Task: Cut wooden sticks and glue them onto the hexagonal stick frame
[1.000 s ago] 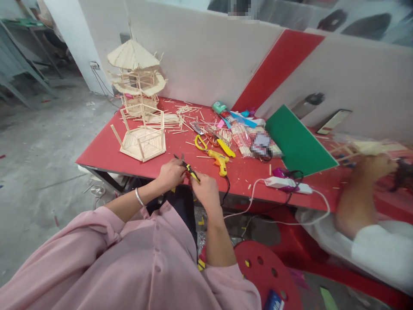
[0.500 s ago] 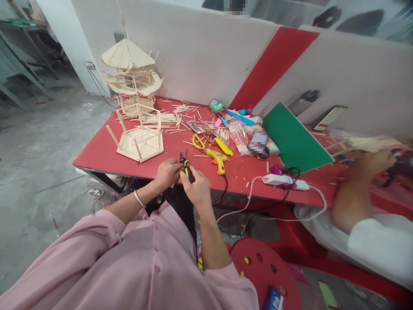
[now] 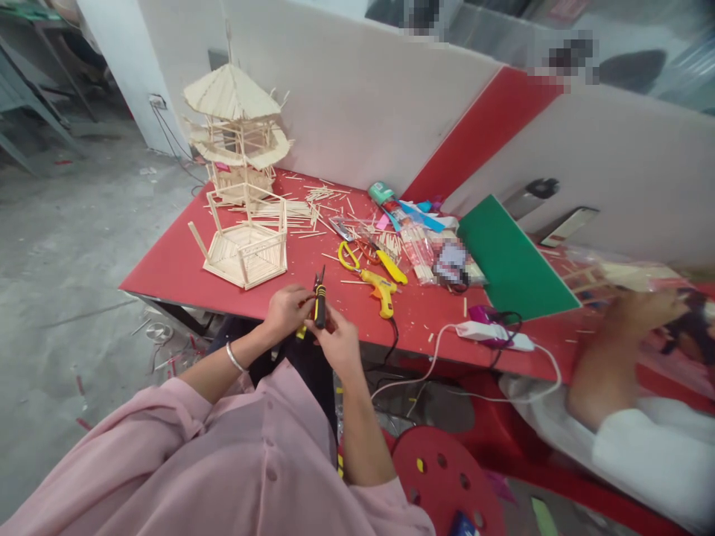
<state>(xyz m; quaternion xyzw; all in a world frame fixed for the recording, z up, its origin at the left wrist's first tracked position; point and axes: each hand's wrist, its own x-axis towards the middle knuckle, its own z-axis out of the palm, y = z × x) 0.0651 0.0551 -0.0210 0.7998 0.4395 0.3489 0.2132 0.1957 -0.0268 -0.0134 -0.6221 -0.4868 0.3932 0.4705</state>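
My right hand (image 3: 335,341) is closed round the black-and-yellow handles of small cutting pliers (image 3: 319,298), whose jaws point up and away from me. My left hand (image 3: 284,311) is pinched shut beside the pliers, touching them; what it pinches is hidden. Both hands hover at the near edge of the red table (image 3: 173,264). Just beyond them stands a hexagonal base of wooden sticks (image 3: 246,249), and behind it a stick-built pagoda model (image 3: 237,130).
A yellow glue gun (image 3: 380,283), yellow-handled scissors (image 3: 363,253), loose sticks, packets, a green board (image 3: 514,260) and a white power strip (image 3: 491,335) lie on the table. Another person's arm (image 3: 608,365) works at the right. A red stool (image 3: 441,484) stands below.
My right hand has swung the pliers from lying sideways to pointing upright, and both hands have drawn slightly closer together. The person at the right has shifted their arm.
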